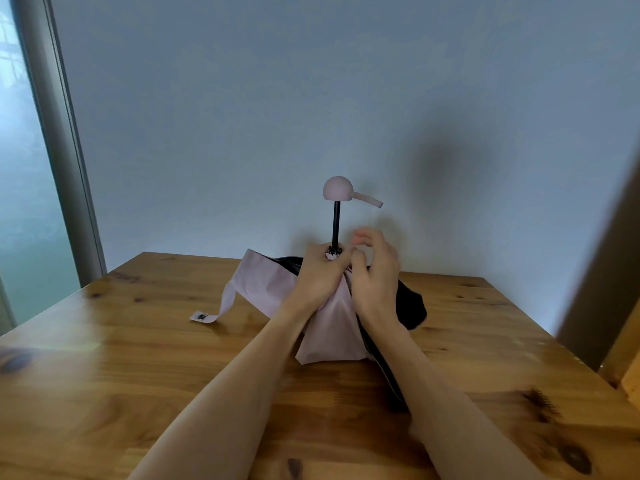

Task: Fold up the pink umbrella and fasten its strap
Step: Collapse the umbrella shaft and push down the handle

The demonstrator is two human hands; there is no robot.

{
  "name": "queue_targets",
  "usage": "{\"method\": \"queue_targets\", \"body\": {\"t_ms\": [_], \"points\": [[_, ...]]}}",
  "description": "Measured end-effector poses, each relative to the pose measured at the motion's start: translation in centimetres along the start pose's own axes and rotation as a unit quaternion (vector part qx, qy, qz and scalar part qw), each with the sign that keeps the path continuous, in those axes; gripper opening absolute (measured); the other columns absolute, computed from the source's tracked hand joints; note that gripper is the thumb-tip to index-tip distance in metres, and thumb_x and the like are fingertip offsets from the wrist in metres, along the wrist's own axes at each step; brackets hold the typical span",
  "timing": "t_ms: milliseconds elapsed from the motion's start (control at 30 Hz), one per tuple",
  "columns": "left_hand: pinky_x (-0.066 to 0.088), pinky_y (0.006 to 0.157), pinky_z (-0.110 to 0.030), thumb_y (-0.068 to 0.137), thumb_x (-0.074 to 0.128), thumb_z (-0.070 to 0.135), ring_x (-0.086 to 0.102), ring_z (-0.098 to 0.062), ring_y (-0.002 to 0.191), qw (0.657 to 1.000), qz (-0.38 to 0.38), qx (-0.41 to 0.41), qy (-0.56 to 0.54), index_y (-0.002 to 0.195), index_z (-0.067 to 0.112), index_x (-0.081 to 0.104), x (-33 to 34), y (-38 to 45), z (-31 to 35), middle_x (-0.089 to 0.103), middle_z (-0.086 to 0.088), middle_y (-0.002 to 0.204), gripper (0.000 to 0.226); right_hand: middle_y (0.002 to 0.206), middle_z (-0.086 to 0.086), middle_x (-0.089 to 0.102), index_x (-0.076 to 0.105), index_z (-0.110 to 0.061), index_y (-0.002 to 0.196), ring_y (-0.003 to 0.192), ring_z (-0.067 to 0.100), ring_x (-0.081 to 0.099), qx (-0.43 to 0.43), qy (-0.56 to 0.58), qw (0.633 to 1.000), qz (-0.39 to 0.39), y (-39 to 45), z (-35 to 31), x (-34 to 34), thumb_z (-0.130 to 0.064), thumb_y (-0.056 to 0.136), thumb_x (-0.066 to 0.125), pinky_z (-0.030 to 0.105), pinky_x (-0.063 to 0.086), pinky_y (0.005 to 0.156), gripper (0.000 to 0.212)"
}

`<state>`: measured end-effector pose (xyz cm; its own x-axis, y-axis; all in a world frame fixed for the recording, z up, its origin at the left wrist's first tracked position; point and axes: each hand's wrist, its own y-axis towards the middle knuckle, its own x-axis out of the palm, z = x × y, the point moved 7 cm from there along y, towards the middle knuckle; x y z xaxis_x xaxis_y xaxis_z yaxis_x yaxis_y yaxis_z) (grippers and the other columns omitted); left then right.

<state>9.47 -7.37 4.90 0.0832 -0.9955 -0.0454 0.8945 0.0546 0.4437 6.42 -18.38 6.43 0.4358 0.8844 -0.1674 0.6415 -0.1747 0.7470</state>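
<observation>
The pink umbrella [263, 275] stands with its tip down on the wooden table [138, 358], its canopy loose and its black lining showing on the right. A black shaft rises to the round pink handle [337, 189], which carries a short wrist loop. My left hand [320, 271] grips the gathered canopy just below the shaft's base. My right hand [375, 268] is beside it with its fingers curled against the folds; its fingertips are blurred. The pink strap [221, 306] hangs off the canopy's left side, unfastened, with its snap end lying on the table.
A plain wall stands right behind the table. A window with a grey frame [65, 150] is at the left. Wooden furniture [623, 358] sits off the table's right edge.
</observation>
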Motion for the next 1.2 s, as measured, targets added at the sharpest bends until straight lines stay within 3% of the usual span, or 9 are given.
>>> {"method": "queue_targets", "body": {"t_ms": [133,233,300,400,633,833,1000,1133,1200], "points": [[0.034,0.05,-0.015,0.092,0.055,-0.001,0.044,-0.002,0.047,1.0,-0.018,0.001,0.011,0.058,0.009,0.049,0.4,-0.3,0.2,0.049,0.01,0.048,0.036,0.128,0.0,0.061,0.052,-0.031,0.126,0.111,0.007,0.061,0.068,0.181,0.976,-0.103,2.2,-1.6,1.6,-0.012,0.09,0.056,0.022,0.05,0.088,0.041],[0.033,0.06,-0.025,0.091,0.061,0.012,0.043,-0.017,0.06,0.999,-0.033,0.006,-0.025,0.058,-0.002,0.044,0.5,-0.2,0.3,0.046,-0.008,0.059,0.039,0.141,-0.016,0.043,0.065,-0.012,0.104,0.098,-0.009,0.062,0.045,0.187,0.976,-0.105,4.8,-3.7,1.3,-0.011,0.096,0.059,0.008,0.046,0.08,0.01],[0.032,0.067,-0.031,0.087,0.065,0.023,0.041,-0.021,0.068,0.998,-0.039,0.014,-0.042,0.062,-0.008,0.046,0.4,-0.3,0.4,0.046,-0.011,0.067,0.044,0.133,-0.023,0.048,0.07,-0.011,0.101,0.091,0.003,0.07,0.051,0.192,0.975,-0.103,6.0,-4.1,1.4,-0.016,0.098,0.058,0.022,0.054,0.085,0.013],[0.04,0.071,-0.034,0.087,0.066,0.024,0.049,-0.021,0.069,0.999,-0.03,0.021,-0.035,0.068,-0.006,0.054,0.3,-0.4,0.5,0.053,-0.014,0.069,0.037,0.117,-0.004,0.066,0.068,-0.027,0.104,0.082,0.02,0.074,0.07,0.229,0.966,-0.093,6.3,-4.3,1.5,-0.013,0.095,0.057,0.046,0.057,0.086,0.02],[0.044,0.068,-0.025,0.09,0.064,0.009,0.053,-0.014,0.067,0.999,-0.008,0.039,-0.035,0.079,-0.007,0.056,-0.1,-0.8,0.5,0.055,-0.009,0.069,0.021,0.125,-0.001,0.064,0.07,-0.028,0.098,0.09,0.023,0.073,0.081,0.254,0.958,-0.109,5.5,-3.6,1.7,-0.014,0.098,0.055,0.041,0.056,0.084,0.02],[0.046,0.074,-0.031,0.092,0.063,0.01,0.056,-0.018,0.071,0.998,-0.008,0.023,-0.056,0.074,0.006,0.062,-0.1,-0.8,0.1,0.059,-0.01,0.071,0.018,0.134,0.007,0.061,0.073,-0.033,0.09,0.092,0.025,0.073,0.083,0.282,0.947,-0.131,5.1,-3.0,1.9,-0.02,0.096,0.057,0.042,0.056,0.084,0.022],[0.043,0.059,-0.012,0.096,0.058,0.002,0.058,0.0,0.057,0.998,-0.018,0.029,-0.058,0.064,0.019,0.059,0.0,-1.1,0.4,0.062,0.014,0.056,0.036,0.125,0.004,0.066,0.069,-0.013,0.111,0.099,0.027,0.072,0.087,0.26,0.951,-0.139,3.6,-1.3,2.1,-0.012,0.101,0.052,0.05,0.056,0.085,0.021],[0.046,0.06,-0.013,0.095,0.058,0.001,0.061,-0.001,0.059,0.997,-0.016,0.029,-0.064,0.067,0.019,0.061,0.1,-1.1,0.5,0.065,0.013,0.058,0.033,0.128,-0.004,0.065,0.068,0.009,0.097,0.103,0.036,0.068,0.091,0.25,0.953,-0.145,3.2,-0.4,1.9,-0.01,0.1,0.05,0.053,0.055,0.085,0.026],[0.046,0.059,-0.014,0.094,0.06,0.002,0.06,-0.002,0.058,0.998,-0.011,0.024,-0.065,0.065,0.019,0.06,0.1,-1.1,0.4,0.063,0.013,0.057,0.034,0.127,-0.004,0.066,0.07,0.004,0.097,0.104,0.036,0.067,0.097,0.262,0.949,-0.147,3.2,-0.1,2.0,-0.011,0.099,0.051,0.056,0.053,0.089,0.024]]}}
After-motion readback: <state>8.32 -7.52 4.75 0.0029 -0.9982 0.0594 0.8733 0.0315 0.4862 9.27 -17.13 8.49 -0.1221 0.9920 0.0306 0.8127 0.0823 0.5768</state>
